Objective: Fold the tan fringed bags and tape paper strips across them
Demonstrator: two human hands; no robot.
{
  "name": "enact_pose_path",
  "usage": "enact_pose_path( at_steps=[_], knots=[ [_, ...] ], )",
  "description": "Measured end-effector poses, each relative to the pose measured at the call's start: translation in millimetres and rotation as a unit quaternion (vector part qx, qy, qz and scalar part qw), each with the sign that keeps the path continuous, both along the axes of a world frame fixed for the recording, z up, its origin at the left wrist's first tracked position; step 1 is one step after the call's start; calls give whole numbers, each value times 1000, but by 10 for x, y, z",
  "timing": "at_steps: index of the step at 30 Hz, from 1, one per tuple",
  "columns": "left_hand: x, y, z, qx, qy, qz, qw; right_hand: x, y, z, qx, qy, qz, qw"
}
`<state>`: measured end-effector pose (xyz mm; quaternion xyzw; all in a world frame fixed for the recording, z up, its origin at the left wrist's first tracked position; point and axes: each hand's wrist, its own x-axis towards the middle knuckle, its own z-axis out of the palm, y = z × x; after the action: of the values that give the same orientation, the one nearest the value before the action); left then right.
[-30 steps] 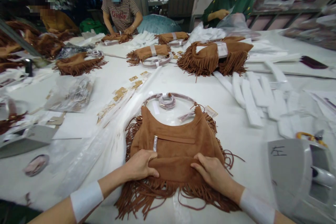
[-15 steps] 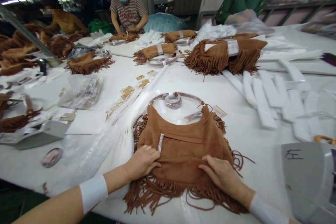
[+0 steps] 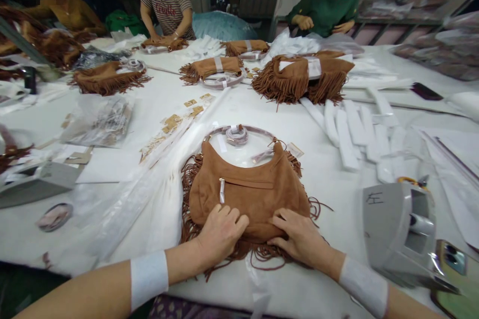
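A brown suede handbag (image 3: pixel 247 194) with fringes lies flat on the white table before me, its handle away from me. Its zip pocket carries a wrapped pull (image 3: pixel 222 191), and a wrapped coil of strap (image 3: pixel 236 135) rests within the handle's loop. My left hand (image 3: pixel 224 229) grips the bag's lower edge, fingers curled on top. At the same edge, farther right, my right hand (image 3: pixel 297 234) has its fingers bent over the suede and its thumb low by the fringe. Fringe strands spill out below both hands. White bands circle my wrists.
A grey tape dispenser (image 3: pixel 389 229) and a phone (image 3: pixel 452 269) stand at right, below white padded strips (image 3: pixel 346 139). Gold tags (image 3: pixel 172 122) lie left of the bag. Further fringed bags (image 3: pixel 299 77) lie across the table, where several co-workers (image 3: pixel 168 0) are at work.
The crease across the bag's lower panel has smoothed out, and less fringe shows below. My left hand has moved right, closer to my right hand. The view has shifted rightward.
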<state>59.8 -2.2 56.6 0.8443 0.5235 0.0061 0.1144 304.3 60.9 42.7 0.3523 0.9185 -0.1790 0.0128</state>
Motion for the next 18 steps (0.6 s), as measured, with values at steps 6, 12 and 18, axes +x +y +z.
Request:
enact_pose_path(
  at_steps=[6,12,18],
  knots=[
    [2,84,-113,-46,20,-61,997,-72,-135,13,6,-81,30,996],
    [-133,375,-36,-198,-9,-22,980,-78,2,130,-27,-81,33,996],
    [-528,290,-111,-159,-40,45,985,24,122,-58,-35,-7,-25,999]
  ],
)
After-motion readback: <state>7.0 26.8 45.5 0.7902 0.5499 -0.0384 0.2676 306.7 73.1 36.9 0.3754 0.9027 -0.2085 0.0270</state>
